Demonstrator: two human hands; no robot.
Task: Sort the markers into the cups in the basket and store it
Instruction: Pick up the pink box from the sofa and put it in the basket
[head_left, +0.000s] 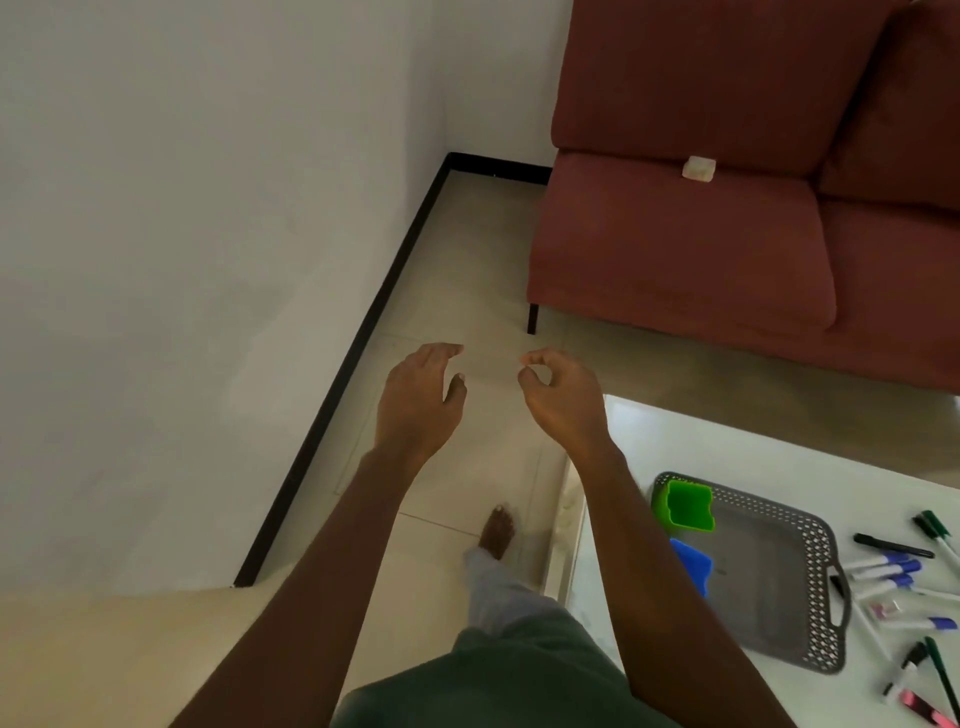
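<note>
A grey perforated basket (779, 587) lies on the white table (727, 457) at the lower right. Inside it stand a green cup (688, 506) and a blue cup (693, 566), the blue one partly hidden by my right forearm. Several markers (883, 566) with blue, black, green and pink caps lie loose on the table right of the basket. My left hand (418, 400) hangs over the floor with fingers spread and nothing in it. My right hand (558, 395) is raised left of the table, fingers curled, thumb and forefinger touching, holding nothing.
A dark red sofa (727, 234) stands at the upper right with a small pale object (698, 169) on its seat. A white wall with black skirting (358, 338) runs along the left. Beige floor tiles (467, 260) lie between; my bare foot (496, 532) is on them.
</note>
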